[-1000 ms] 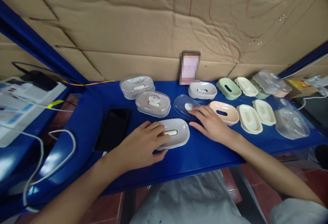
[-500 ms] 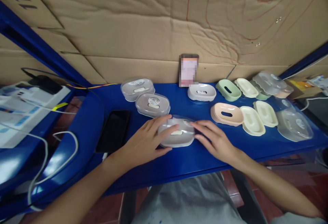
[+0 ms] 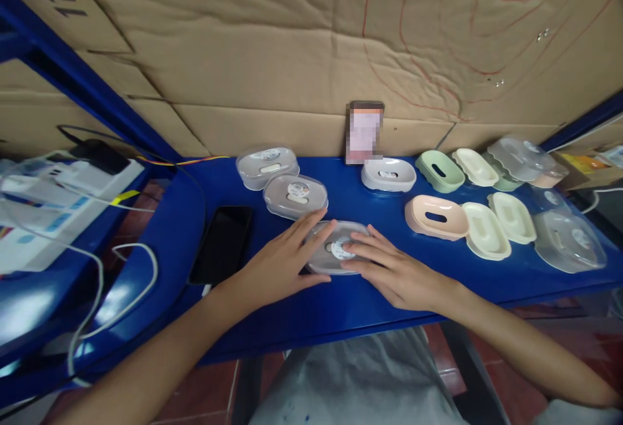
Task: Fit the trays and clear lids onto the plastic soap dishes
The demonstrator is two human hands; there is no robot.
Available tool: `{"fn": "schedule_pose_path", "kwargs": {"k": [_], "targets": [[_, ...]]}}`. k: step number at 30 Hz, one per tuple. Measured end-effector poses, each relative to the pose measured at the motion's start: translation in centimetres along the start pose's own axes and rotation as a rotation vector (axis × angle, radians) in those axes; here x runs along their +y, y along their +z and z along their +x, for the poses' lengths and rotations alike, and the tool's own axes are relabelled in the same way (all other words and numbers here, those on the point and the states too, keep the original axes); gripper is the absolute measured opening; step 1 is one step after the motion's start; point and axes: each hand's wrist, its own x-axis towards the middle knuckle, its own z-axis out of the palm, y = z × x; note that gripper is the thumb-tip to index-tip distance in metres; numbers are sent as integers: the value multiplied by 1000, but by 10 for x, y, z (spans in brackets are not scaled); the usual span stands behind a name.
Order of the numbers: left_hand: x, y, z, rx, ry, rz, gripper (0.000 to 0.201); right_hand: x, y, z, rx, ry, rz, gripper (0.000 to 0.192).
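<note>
Your left hand and right hand press flat, fingers spread, on the lidded soap box at centre frame on the worktop. Two closed boxes sit upper left. Open dishes and loose lids wait at right.

Single head cam, looks forward and down over blue counter at close range, facing cardboard wall; no second view.

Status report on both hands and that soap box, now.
Left hand and right hand flat on the clear lid of the grey soap box, fingers open. Box sits on the blue table. Black phone beside left hand, apart.
</note>
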Motion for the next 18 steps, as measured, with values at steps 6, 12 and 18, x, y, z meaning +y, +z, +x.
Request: {"fn": "schedule_pose_path", "kwargs": {"k": [6, 12, 18], "targets": [[-3, 4, -2, -26, -4, -1, 100, 10, 4, 0, 34, 0, 12, 67], [2, 3, 2, -18, -1, -13, 93, 13, 9, -5, 48, -16, -137, 66], [-1, -10, 8, 81, 32, 170, 74, 7, 5, -15, 115, 158, -351, 60]]}}
